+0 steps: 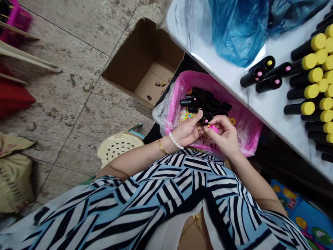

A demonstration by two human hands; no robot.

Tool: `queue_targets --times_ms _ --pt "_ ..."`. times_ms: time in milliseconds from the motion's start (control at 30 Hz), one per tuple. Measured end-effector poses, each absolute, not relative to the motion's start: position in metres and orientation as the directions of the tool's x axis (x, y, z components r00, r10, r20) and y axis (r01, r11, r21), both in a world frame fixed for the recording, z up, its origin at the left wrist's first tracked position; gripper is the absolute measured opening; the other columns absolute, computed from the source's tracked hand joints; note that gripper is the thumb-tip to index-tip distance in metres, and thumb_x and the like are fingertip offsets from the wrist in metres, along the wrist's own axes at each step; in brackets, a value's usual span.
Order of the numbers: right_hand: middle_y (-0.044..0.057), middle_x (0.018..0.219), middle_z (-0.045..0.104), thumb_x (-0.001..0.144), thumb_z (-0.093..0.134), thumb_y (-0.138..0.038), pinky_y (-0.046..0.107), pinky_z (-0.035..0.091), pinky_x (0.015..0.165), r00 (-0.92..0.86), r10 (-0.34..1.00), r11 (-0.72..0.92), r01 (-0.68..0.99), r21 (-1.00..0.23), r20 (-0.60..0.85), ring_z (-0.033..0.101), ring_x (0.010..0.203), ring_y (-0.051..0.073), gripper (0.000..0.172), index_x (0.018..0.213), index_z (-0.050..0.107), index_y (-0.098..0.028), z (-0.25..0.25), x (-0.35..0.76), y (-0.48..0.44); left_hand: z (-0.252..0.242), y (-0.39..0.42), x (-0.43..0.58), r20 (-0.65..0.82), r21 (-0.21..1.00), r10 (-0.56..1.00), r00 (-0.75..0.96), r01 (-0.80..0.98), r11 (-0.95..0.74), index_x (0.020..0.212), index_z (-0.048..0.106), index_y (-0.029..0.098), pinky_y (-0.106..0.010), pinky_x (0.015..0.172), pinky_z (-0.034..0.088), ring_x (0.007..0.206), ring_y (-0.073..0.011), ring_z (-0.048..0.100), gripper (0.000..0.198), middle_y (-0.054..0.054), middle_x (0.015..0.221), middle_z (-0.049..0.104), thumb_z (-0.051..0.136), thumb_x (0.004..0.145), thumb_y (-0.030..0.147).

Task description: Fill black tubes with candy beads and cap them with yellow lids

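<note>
My left hand (187, 132), with a pearl bracelet and a gold bangle at the wrist, is closed round a black tube (203, 117) with a pink tip. My right hand (225, 136) pinches a pink cap (213, 128) right beside that tube. Both hands hover over a pink basket (243, 119) lined with clear plastic, which holds several black tubes (205, 100) and small coloured bits.
A white table (270, 104) at the right carries rows of black tubes with yellow caps (312, 74), three uncapped tubes (262, 74) and a blue plastic bag (241, 31). An open cardboard box (145, 62) and a cream stool (118, 146) stand on the floor.
</note>
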State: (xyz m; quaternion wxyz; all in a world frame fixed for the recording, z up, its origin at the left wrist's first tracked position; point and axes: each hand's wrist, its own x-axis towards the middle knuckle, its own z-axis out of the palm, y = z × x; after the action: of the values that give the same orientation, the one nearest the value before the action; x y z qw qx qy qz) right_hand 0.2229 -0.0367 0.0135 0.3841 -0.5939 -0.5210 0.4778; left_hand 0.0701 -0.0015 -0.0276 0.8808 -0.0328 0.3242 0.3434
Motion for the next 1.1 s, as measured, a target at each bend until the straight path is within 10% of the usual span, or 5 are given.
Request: queue_targets --times_ms 167,567,867,1000,1100 --pt "0.0 0.095 0.064 0.079 0.086 -0.034 0.029 0.061 0.073 0.082 0.95 -0.301 0.003 -0.954 -0.3 0.065 0.077 0.013 0.028 0.094 0.066 -0.023 0.012 0.213 -0.037 -0.031 -0.003 0.075 -0.564 0.218 0.667 0.487 -0.691 0.689 0.09 0.065 0.014 -0.02 0.055 0.05 0.059 -0.0088 0.064 0.039 0.001 0.077 0.071 0.089 0.081 0.044" --pt "0.004 0.105 0.069 0.093 0.074 -0.029 0.031 0.057 0.083 0.033 0.999 0.009 0.352 -0.936 0.022 0.066 0.095 0.017 0.018 0.11 0.074 -0.026 0.014 0.238 -0.048 -0.027 -0.007 0.071 -0.505 0.323 0.618 0.603 -0.532 0.783 0.081 0.06 0.014 -0.015 0.042 0.033 0.043 -0.0031 0.044 0.055 0.006 0.059 0.055 0.091 0.072 0.058" --pt "0.003 0.102 0.07 0.091 0.078 -0.025 0.032 0.059 0.082 0.02 0.989 0.127 0.423 -0.897 0.149 0.068 0.094 0.017 0.016 0.106 0.076 -0.027 0.027 0.237 -0.047 -0.018 -0.007 0.058 -0.361 0.62 0.723 0.589 -0.428 0.658 0.126 0.069 0.022 -0.016 0.051 0.041 0.054 -0.0053 0.051 0.057 0.002 0.076 0.064 0.088 0.079 0.049" --pt "0.003 0.101 0.07 0.089 0.08 -0.028 0.027 0.06 0.074 0.031 0.998 0.041 0.319 -0.947 0.053 0.068 0.093 0.016 0.018 0.107 0.078 -0.028 0.034 0.24 -0.046 -0.023 -0.003 0.043 -0.13 0.958 0.788 0.602 -0.127 0.256 0.132 0.072 0.024 -0.025 0.064 0.052 0.069 -0.0129 0.064 0.053 -0.004 0.09 0.072 0.086 0.082 0.038" --pt "0.004 0.11 0.068 0.09 0.079 -0.032 0.025 0.061 0.065 -0.017 0.996 -0.077 0.204 -0.976 -0.082 0.069 0.084 0.014 0.02 0.11 0.079 -0.028 0.032 0.247 -0.048 -0.023 0.005 0.036 0.168 0.968 0.863 0.476 0.085 -0.235 0.116 0.08 0.02 -0.033 0.087 0.056 0.097 -0.0199 0.068 0.035 -0.01 0.108 0.073 0.084 0.083 0.03"
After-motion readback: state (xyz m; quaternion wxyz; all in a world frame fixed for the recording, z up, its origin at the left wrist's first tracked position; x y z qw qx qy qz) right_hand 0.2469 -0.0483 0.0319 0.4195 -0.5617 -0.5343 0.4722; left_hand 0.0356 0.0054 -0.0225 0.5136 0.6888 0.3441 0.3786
